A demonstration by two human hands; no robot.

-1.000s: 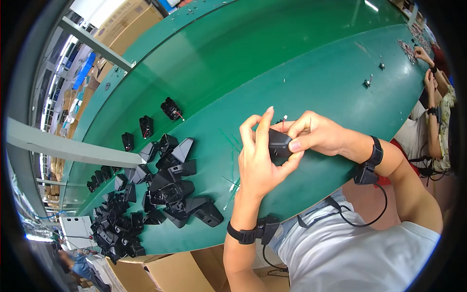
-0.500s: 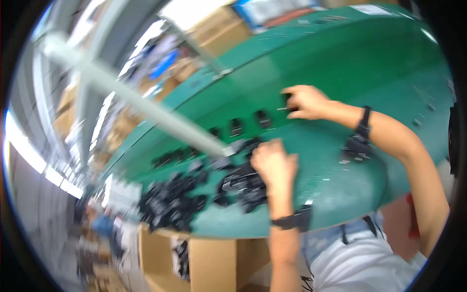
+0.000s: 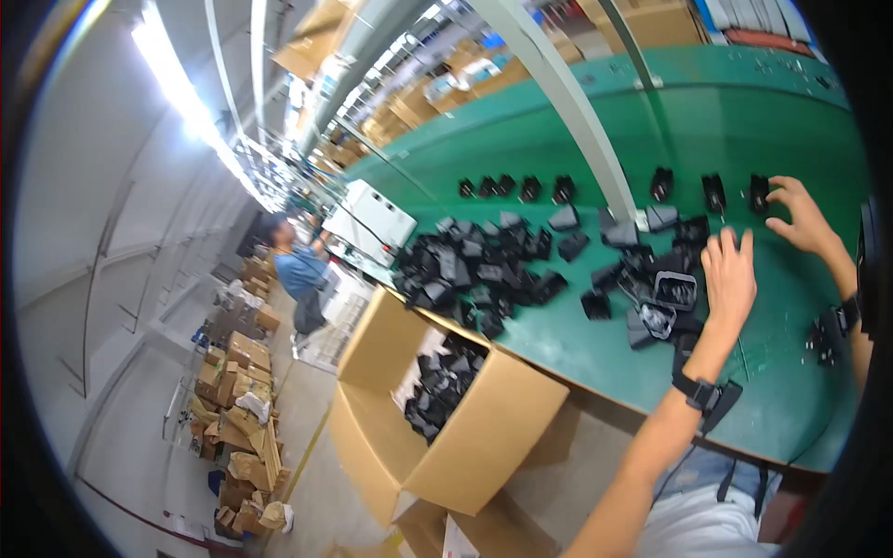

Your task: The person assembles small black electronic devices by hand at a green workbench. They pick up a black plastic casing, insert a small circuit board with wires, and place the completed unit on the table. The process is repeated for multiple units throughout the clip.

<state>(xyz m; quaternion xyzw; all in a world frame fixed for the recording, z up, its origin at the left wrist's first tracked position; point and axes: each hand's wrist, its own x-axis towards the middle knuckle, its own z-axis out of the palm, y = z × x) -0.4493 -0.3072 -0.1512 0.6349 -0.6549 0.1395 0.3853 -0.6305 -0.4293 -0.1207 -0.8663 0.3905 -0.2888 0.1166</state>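
Observation:
A row of small black plastic parts stands along the far green strip of the bench. At its right end is one black part [image 3: 759,192], with my right hand [image 3: 802,216] just beside it, thumb and fingers apart. My left hand [image 3: 729,282] lies over the right edge of a pile of black plastic housings [image 3: 673,290], its fingers stretched out. I see nothing in its grasp. To the left lies a larger heap of black and dark grey housings [image 3: 465,265]. A black strap [image 3: 704,395] with a small box circles my left wrist.
A grey upright post [image 3: 567,102] stands on the green bench [image 3: 577,349] between the row's two groups. An open cardboard box [image 3: 488,423] of black parts stands at the front edge. Beyond a white machine [image 3: 372,223], a person in blue [image 3: 299,270] works.
The view has swung left, and the bench now sits farther right. My right hand, earlier closed around a dark part, is now spread beside one in the row. My left hand stays by the pile.

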